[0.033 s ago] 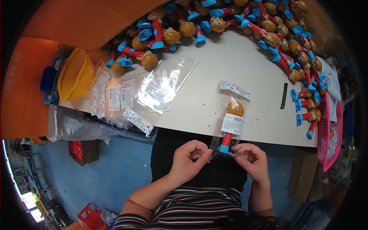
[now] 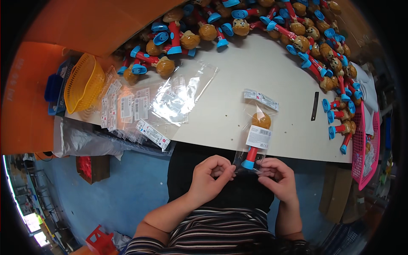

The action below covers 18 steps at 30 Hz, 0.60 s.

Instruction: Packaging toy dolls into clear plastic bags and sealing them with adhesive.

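A clear plastic bag lies over the table's front edge, its open-looking lower end toward me. Inside it is a figure toy with a brown round head, red body and light blue base, the base nearest me. A white printed label covers its middle. My left hand pinches the bag's lower left corner between thumb and fingers. At the lower right corner, my right hand holds the film with curled fingers. Neither hand touches the toy itself.
Flat clear bags with labels lie spread at the left, beside a yellow basket. Many similar toys are heaped along the far and right edges. A dark strip lies at right, near a pink basket.
My right hand has shifted slightly left along the bag's lower corner. The left hand, bag and toy stay almost as they were.
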Each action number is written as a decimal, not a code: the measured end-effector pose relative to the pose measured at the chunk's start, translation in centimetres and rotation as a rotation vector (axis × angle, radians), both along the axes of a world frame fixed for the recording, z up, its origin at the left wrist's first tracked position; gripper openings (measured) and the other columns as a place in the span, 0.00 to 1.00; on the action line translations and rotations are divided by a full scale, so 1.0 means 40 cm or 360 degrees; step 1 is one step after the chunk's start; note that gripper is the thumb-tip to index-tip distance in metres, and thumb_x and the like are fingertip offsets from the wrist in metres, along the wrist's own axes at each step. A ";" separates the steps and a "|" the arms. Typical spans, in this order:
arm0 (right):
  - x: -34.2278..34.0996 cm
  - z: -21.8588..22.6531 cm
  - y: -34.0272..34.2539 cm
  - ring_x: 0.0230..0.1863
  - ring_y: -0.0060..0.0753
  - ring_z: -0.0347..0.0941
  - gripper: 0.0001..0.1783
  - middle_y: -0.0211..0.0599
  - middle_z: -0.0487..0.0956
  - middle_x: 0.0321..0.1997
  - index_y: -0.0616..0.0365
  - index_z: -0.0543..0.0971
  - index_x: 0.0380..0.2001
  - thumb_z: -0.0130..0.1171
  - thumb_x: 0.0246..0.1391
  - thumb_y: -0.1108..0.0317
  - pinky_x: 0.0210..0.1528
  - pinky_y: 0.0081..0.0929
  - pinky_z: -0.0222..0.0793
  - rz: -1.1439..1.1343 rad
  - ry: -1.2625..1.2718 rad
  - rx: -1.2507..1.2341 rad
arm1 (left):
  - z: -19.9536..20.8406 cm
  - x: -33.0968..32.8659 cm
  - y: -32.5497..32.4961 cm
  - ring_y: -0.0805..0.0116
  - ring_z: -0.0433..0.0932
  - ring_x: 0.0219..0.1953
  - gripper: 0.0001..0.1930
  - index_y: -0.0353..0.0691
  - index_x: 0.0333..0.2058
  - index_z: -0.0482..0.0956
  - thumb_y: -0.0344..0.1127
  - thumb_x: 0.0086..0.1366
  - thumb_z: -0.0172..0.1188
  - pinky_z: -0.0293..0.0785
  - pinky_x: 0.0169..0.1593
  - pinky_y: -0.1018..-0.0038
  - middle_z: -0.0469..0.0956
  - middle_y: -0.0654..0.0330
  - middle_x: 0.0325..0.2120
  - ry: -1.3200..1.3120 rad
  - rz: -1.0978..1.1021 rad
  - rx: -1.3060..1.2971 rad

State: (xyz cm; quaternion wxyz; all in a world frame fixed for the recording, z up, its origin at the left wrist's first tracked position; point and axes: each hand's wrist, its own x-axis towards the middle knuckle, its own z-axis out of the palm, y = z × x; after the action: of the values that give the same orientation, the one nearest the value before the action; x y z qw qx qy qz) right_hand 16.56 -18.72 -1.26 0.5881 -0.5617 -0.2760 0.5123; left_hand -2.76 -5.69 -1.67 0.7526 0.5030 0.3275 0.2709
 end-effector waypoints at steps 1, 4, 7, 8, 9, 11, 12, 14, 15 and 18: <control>-0.009 0.011 0.008 0.46 0.32 0.77 0.13 0.44 0.77 0.47 0.67 0.76 0.40 0.60 0.49 0.86 0.49 0.25 0.75 0.0021 -0.0192 0.0034 | 0.000 0.002 -0.001 0.80 0.78 0.30 0.03 0.32 0.32 0.76 0.23 0.64 0.61 0.76 0.34 0.85 0.76 0.60 0.32 0.0000 -0.0004 0.0000; -0.001 -0.002 0.003 0.47 0.31 0.76 0.15 0.44 0.77 0.48 0.66 0.78 0.41 0.61 0.48 0.86 0.49 0.23 0.73 0.0050 -0.0339 0.0068 | -0.001 0.003 -0.002 0.79 0.79 0.30 0.03 0.31 0.33 0.75 0.23 0.65 0.60 0.77 0.34 0.84 0.76 0.61 0.31 -0.0014 -0.0007 0.0052; 0.015 -0.013 -0.011 0.46 0.33 0.78 0.11 0.48 0.76 0.50 0.67 0.78 0.40 0.57 0.52 0.84 0.49 0.26 0.75 0.0105 -0.0454 0.0107 | -0.002 0.000 -0.002 0.79 0.79 0.30 0.03 0.31 0.33 0.75 0.23 0.65 0.59 0.77 0.34 0.84 0.76 0.61 0.30 0.0010 -0.0023 0.0146; 0.014 -0.017 -0.011 0.46 0.33 0.78 0.11 0.48 0.76 0.50 0.67 0.78 0.40 0.57 0.52 0.84 0.49 0.26 0.75 0.0104 -0.0453 0.0108 | -0.003 -0.001 -0.002 0.79 0.79 0.30 0.03 0.31 0.33 0.75 0.23 0.65 0.59 0.77 0.34 0.84 0.76 0.61 0.31 0.0006 -0.0037 0.0114; 0.012 -0.023 -0.012 0.46 0.33 0.78 0.09 0.49 0.77 0.50 0.67 0.78 0.40 0.55 0.55 0.82 0.48 0.27 0.76 0.0091 -0.0245 0.0119 | -0.005 -0.002 -0.003 0.80 0.79 0.30 0.02 0.31 0.33 0.75 0.23 0.65 0.59 0.77 0.34 0.85 0.76 0.60 0.32 0.0002 -0.0051 0.0082; 0.010 -0.024 -0.010 0.45 0.34 0.79 0.07 0.51 0.77 0.49 0.67 0.78 0.39 0.54 0.57 0.81 0.48 0.29 0.77 0.0077 -0.0040 0.0130 | -0.009 0.000 -0.005 0.80 0.79 0.30 0.03 0.31 0.33 0.74 0.23 0.65 0.59 0.77 0.33 0.85 0.76 0.60 0.32 -0.0012 -0.0041 0.0079; 0.009 -0.020 -0.006 0.45 0.34 0.79 0.07 0.52 0.78 0.49 0.66 0.77 0.40 0.53 0.60 0.77 0.47 0.30 0.78 0.0064 0.0064 0.0080 | -0.011 0.002 -0.006 0.80 0.78 0.29 0.03 0.31 0.33 0.74 0.23 0.66 0.59 0.77 0.33 0.85 0.76 0.60 0.31 -0.0025 -0.0031 0.0075; 0.006 -0.018 -0.002 0.45 0.35 0.79 0.07 0.53 0.78 0.49 0.66 0.76 0.40 0.51 0.63 0.74 0.47 0.30 0.78 0.0049 0.0166 0.0029 | -0.008 0.006 -0.007 0.78 0.78 0.30 0.03 0.32 0.33 0.72 0.22 0.66 0.58 0.77 0.33 0.84 0.75 0.59 0.33 -0.0030 -0.0051 0.0052; 0.004 -0.022 -0.002 0.46 0.34 0.79 0.07 0.50 0.79 0.48 0.66 0.76 0.41 0.51 0.63 0.74 0.48 0.30 0.78 -0.0014 0.0276 0.0017 | -0.007 0.009 -0.008 0.77 0.78 0.31 0.04 0.33 0.34 0.71 0.21 0.66 0.57 0.77 0.33 0.83 0.74 0.58 0.35 -0.0033 -0.0069 0.0029; -0.012 -0.021 0.007 0.45 0.31 0.79 0.08 0.47 0.80 0.47 0.66 0.75 0.42 0.52 0.63 0.74 0.48 0.28 0.77 -0.0171 0.0428 -0.0061 | -0.019 0.012 -0.008 0.77 0.77 0.30 0.05 0.34 0.37 0.69 0.21 0.66 0.57 0.75 0.31 0.84 0.75 0.58 0.34 -0.0076 -0.0049 0.0088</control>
State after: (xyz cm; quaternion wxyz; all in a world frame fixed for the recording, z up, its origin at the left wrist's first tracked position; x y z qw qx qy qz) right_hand 16.08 -18.44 -2.10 0.6355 -0.5131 -0.1544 0.5559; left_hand -2.28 -6.01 -2.43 0.7501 0.5220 0.2941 0.2801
